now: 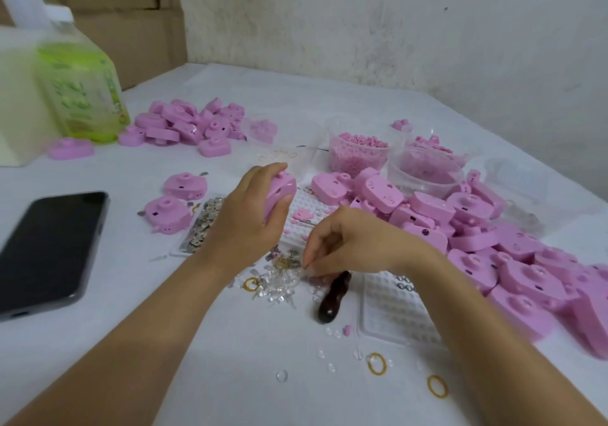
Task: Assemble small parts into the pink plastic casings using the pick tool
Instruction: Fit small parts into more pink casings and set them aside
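My left hand [250, 208] grips a pink plastic casing [279, 192] above a white studded tray [302, 218]. My right hand [342, 244] is lower, with its fingertips pinched together over a scatter of small clear and metal parts [279, 277]. The dark wooden handle of the pick tool [332, 297] sticks out from under that hand; I cannot tell whether the fingers hold it. A big heap of pink casings [477, 238] lies to the right. Another pile of pink casings [190, 123] sits at the back left. Two single casings [171, 211] rest left of my left hand.
A black phone [46, 251] lies at the left. A green-labelled jug [79, 86] stands at the back left. Clear tubs of pink beads [358, 152] stand behind the tray. A second white tray [391, 307] lies near my right wrist, and yellow rubber bands [375, 363] lie in front.
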